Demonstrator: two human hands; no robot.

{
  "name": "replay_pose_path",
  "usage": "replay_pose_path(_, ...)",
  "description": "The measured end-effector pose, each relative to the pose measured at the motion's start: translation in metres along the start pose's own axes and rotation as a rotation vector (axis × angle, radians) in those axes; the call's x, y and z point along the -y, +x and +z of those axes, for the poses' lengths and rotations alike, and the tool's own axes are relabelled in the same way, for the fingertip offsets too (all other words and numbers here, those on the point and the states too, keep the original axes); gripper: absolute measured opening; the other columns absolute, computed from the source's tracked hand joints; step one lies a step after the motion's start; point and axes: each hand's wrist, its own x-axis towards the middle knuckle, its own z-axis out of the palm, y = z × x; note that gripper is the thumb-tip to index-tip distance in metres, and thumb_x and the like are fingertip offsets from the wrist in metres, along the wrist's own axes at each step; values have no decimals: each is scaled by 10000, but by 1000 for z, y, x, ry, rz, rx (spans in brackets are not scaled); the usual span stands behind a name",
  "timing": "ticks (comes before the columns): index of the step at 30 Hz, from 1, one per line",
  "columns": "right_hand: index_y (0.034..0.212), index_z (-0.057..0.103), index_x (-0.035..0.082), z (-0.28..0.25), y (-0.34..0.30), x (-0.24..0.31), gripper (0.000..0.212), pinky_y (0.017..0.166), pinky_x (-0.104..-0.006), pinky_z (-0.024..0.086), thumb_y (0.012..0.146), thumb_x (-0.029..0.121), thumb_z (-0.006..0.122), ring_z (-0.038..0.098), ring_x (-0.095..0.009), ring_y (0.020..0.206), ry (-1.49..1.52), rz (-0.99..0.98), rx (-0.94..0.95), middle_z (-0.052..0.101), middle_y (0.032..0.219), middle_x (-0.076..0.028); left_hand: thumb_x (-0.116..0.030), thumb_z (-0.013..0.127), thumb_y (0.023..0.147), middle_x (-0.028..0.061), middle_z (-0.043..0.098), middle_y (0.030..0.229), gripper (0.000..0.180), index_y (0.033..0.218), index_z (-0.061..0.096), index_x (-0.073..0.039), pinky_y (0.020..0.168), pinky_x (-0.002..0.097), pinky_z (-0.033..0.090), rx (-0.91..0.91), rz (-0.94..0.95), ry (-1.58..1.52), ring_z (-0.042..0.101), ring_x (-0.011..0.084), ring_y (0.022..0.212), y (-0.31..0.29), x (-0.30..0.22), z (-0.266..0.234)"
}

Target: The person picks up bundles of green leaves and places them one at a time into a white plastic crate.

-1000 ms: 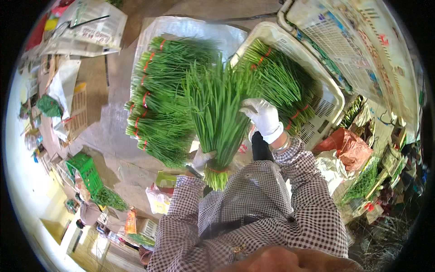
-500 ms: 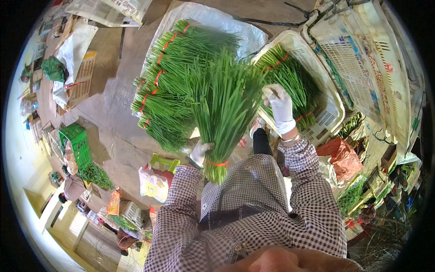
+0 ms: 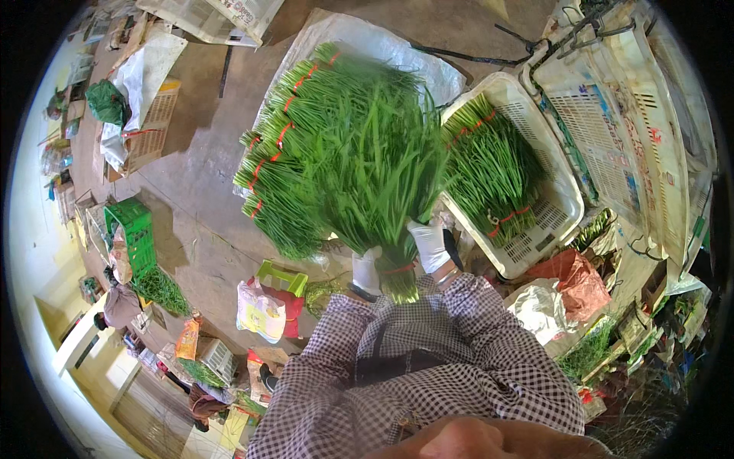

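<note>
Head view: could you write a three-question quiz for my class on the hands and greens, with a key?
1. True or false: the left hand and right hand are both white-gloved.
2. Fill in: a ___ band ties the held bunch.
3. The pale crate right of that bunch holds: (a) bottles; (b) tied greens; (c) shoes.

Key: 1 true; 2 red; 3 b.

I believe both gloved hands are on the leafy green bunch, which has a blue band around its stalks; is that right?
Not quite: the head view shows that the band around the stalks is red, not blue. The left hand and right hand, both gloved, are indeed on the leafy green bunch.
</note>
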Motion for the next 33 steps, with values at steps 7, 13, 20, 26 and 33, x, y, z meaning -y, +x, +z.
replay_pose_path(7,1165,592,-3,-35,11,-25,294,759,-258,504,896,93,660,619,-128,855,73,31,-17,670,987,-26,-169,520,866,209,589,1196,480,1301,452,21,891,583,516,168,-362,-396,605,390,1065,1,0,8)
replay_pose_path(13,1535,-37,26,-45,-34,-10,1186,1012,-352,455,751,188,839,474,-231,1259,-158,9,138,403,1443,-160,-37,570,877,184,586,1201,417,1280,475,17,901,440,538,-378,-370,93,623,312,990,15,6,53)
replay_pose_path(20,1390,461,42,-122,-21,5,767,1021,-359,433,791,383,797,555,-202,1163,74,229,374,566,1302,-81,-231,706,874,255,365,1465,931,1503,81,52,1017,386,475,34,-303,410,456,315,1311,35,21,44)
replay_pose_path(26,1403,435,34,-174,-39,-20,757,1040,-402,429,839,445,730,511,-256,1234,232,187,674,539,1336,-114,-302,643,919,197,506,1335,666,1427,316,-21,887,433,553,-128,-712,140,620,299,1061,49,16,107)
replay_pose_path(33,1368,463,23,-155,-42,0,781,988,-348,454,734,254,856,556,-188,1147,129,117,92,585,1275,-72,-333,567,971,119,692,1084,381,1160,618,-6,803,377,571,-26,-521,59,686,256,886,80,70,128)
